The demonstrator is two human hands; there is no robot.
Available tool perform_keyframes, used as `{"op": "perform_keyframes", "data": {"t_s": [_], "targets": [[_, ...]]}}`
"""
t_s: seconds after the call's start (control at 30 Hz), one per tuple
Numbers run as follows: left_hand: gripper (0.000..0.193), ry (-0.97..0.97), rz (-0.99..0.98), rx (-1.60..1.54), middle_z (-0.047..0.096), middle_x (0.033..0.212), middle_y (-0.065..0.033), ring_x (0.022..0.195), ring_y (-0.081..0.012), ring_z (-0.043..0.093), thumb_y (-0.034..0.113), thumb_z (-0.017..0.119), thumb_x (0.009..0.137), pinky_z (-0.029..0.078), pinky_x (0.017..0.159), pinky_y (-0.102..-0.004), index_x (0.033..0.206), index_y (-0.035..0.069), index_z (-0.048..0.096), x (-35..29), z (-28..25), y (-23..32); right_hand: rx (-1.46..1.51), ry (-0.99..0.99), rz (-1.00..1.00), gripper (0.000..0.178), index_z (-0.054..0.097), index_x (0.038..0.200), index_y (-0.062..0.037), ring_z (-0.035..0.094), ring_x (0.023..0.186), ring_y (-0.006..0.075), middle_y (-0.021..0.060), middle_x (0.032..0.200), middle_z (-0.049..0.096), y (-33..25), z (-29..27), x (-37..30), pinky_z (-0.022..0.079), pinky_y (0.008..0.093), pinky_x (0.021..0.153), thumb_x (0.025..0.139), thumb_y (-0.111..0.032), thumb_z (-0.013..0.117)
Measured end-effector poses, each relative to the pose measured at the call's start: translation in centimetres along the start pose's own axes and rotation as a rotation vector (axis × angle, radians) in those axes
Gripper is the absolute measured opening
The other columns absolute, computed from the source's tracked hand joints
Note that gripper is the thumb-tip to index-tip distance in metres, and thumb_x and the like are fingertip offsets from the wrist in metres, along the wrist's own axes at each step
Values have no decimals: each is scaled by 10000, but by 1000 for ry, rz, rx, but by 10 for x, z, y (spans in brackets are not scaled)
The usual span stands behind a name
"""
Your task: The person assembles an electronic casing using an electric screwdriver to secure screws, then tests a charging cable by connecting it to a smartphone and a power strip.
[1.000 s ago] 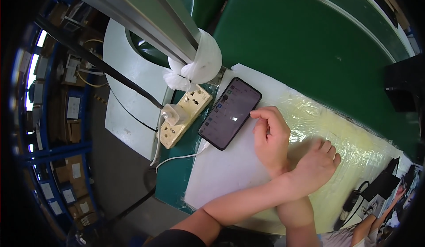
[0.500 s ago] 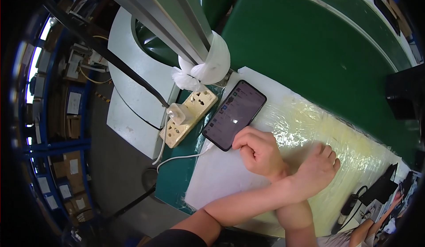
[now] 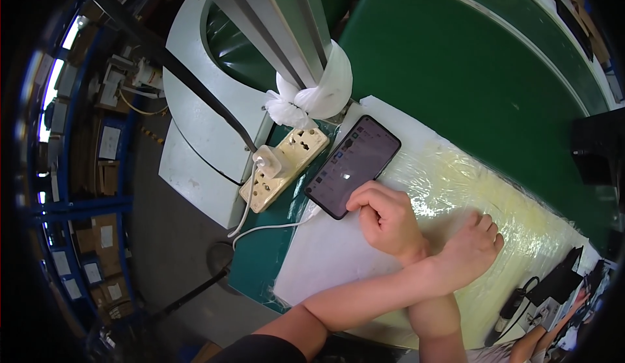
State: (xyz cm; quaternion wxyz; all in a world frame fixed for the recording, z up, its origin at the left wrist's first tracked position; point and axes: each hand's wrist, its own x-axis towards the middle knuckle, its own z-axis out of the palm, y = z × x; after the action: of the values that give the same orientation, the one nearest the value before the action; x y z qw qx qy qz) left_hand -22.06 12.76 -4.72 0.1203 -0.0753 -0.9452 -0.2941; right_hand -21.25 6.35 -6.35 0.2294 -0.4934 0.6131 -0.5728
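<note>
My forearms cross over a pad wrapped in clear film point(image 3: 521, 213), the left lying over the right. My right hand point(image 3: 387, 223) is loosely closed with nothing visible in it. Its bent index finger is at the near right edge of a dark smartphone point(image 3: 355, 164), whose screen is lit with a list of rows. Further right, my left hand point(image 3: 470, 249) rests on the film with its fingers curled under and the palm hidden. Nothing shows in that hand. A white cable point(image 3: 273, 228) runs toward the phone's lower end.
Left of the phone lies a cream power strip point(image 3: 283, 171) with a plugged-in charger point(image 3: 268, 161). A metal post point(image 3: 273, 18) rises behind, wrapped in a white plastic bag point(image 3: 322, 93). Beyond is a green conveyor belt point(image 3: 456, 57). Another person's arms point(image 3: 537, 340) and a black cable point(image 3: 521, 291) appear lower right.
The view has shifted slightly, so the phone, power strip and post sit a little further right in the picture. Both hands keep nearly the same pose.
</note>
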Motion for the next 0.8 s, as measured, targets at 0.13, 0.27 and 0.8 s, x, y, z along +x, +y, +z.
{"op": "perform_keyframes", "data": {"t_s": [0.13, 0.27, 0.8], "targets": [[285, -82, -13, -7, 644, 967, -102, 1001, -262, 547, 153, 585, 807, 390, 915, -402, 1025, -18, 648, -1, -3, -1, -27, 4, -61, 216, 626, 787, 11, 569, 542, 161, 120, 850, 684, -2, 2, 2, 405, 257, 461, 721, 166, 490], [299, -79, -24, 29, 599, 938, -104, 991, -272, 515, 147, 562, 798, 390, 924, -413, 1037, -29, 595, -4, -1, 5, -57, -23, -80, 188, 616, 785, -11, 606, 564, 235, 80, 897, 677, -6, 2, 0, 471, 320, 491, 710, 136, 526], [299, -101, -10, 57, 608, 953, -131, 1006, -288, 517, 150, 547, 811, 388, 934, -430, 1038, -40, 587, -3, 0, 6, -59, -123, -55, 164, 606, 735, 12, 543, 468, 141, 123, 936, 734, -4, 6, -2, 412, 257, 434, 710, 145, 513]]}}
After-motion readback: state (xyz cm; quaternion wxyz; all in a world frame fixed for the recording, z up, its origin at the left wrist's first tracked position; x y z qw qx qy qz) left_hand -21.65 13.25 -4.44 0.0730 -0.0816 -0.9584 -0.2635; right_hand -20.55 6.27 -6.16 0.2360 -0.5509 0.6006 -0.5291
